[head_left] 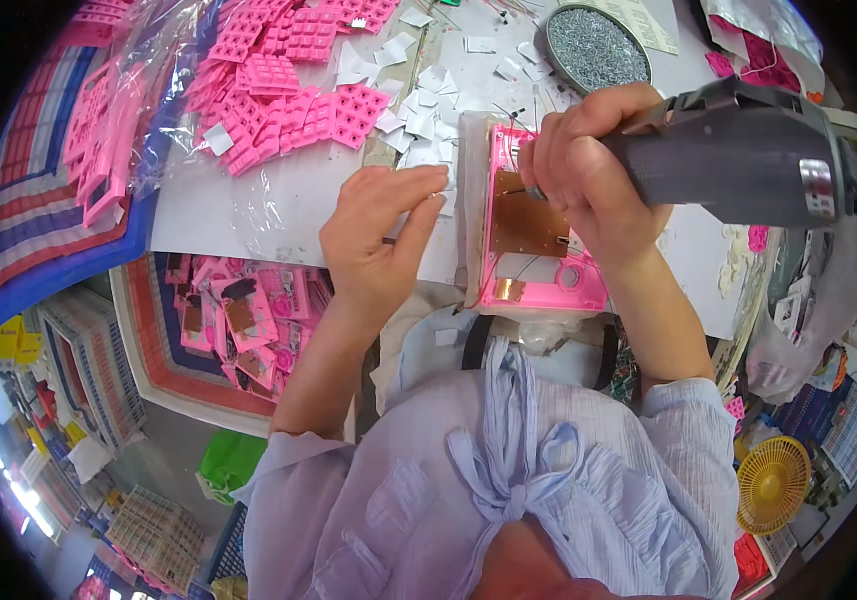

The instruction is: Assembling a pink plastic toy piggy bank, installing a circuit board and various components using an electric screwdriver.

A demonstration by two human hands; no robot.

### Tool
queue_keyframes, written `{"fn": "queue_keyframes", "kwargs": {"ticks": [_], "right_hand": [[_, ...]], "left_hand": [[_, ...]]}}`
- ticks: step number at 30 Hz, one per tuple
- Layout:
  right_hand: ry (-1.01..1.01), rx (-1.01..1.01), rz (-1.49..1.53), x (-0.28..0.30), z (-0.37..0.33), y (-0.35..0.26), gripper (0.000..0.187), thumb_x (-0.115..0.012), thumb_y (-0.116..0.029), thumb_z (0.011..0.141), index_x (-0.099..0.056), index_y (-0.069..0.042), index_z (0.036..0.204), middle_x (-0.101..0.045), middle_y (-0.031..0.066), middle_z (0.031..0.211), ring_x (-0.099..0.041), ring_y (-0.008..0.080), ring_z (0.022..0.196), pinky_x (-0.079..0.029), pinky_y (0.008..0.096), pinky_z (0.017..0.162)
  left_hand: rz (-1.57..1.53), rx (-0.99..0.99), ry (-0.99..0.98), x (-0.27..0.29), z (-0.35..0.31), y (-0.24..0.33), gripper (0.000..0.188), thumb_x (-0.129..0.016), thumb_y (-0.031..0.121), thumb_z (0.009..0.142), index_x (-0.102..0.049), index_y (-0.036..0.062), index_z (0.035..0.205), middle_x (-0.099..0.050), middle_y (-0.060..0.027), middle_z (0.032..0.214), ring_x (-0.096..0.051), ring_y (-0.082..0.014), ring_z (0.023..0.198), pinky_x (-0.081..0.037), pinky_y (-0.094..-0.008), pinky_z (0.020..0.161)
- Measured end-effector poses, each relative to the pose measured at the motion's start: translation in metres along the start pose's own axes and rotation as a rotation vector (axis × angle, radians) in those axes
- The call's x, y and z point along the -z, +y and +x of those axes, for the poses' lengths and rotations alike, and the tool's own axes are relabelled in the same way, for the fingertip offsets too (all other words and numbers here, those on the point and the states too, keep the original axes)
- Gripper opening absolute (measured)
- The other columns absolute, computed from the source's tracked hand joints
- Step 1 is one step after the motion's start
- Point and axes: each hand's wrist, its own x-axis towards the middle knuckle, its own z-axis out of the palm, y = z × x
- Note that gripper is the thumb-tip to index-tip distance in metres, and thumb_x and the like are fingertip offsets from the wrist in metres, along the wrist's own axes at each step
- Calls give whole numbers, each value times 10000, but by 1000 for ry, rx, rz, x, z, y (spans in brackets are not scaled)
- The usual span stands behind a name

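My right hand (603,165) is wrapped around the front of a dark grey power screwdriver (728,155), whose body extends to the right. Its tip end lies over a pink plastic casing (548,292) that holds a brown circuit board (523,225) with thin wires. The hand covers part of the board and the tool's bit. Left of the casing, my left hand (378,225) is raised with thumb and index fingertips brought close in a pinch. Whatever small thing may sit between those fingertips is too small to make out.
A round tray of small screws (598,50) stands at the far side. Pink keypad parts (278,90) and white paper squares (428,115) are heaped at the back left. A lined bin (138,330) of pink assemblies sits left of me. A yellow basket (773,484) is at lower right.
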Motion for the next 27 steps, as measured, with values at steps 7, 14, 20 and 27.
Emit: {"fn": "queue_keyframes", "kwargs": {"ticks": [7,14,20,27], "right_hand": [[-4,30,-84,-8,-3,14,172,-614,-56,955,-447,-60,995,-473,22,614,-436,123,502,-445,335,539],[-67,-64,-229,-14,-3,4,177,-599,40,898,-475,-41,995,-519,47,652,-494,112,548,-501,342,567],[-64,60,314,-1,8,-31,316,-682,-264,978,-477,-75,1127,-473,-14,601,-452,116,527,-470,316,532],[-58,58,240,-3,-12,-43,324,-677,-291,972,-463,-86,1101,-467,5,609,-469,132,545,-469,316,534]], "left_hand": [[36,-28,-105,0,-4,13,163,-756,-54,791,-726,42,919,-735,-64,912,-655,-197,852,-430,-343,850],[250,-144,-139,-12,-2,19,155,-806,123,777,-727,141,910,-713,39,894,-636,-157,856,-342,-392,860],[242,-183,-149,-25,-2,26,164,-800,121,779,-736,138,930,-707,35,874,-637,-165,846,-327,-401,882],[142,-225,-145,-36,-2,32,175,-821,128,748,-718,144,889,-683,47,815,-628,-162,795,-308,-411,893]]}}
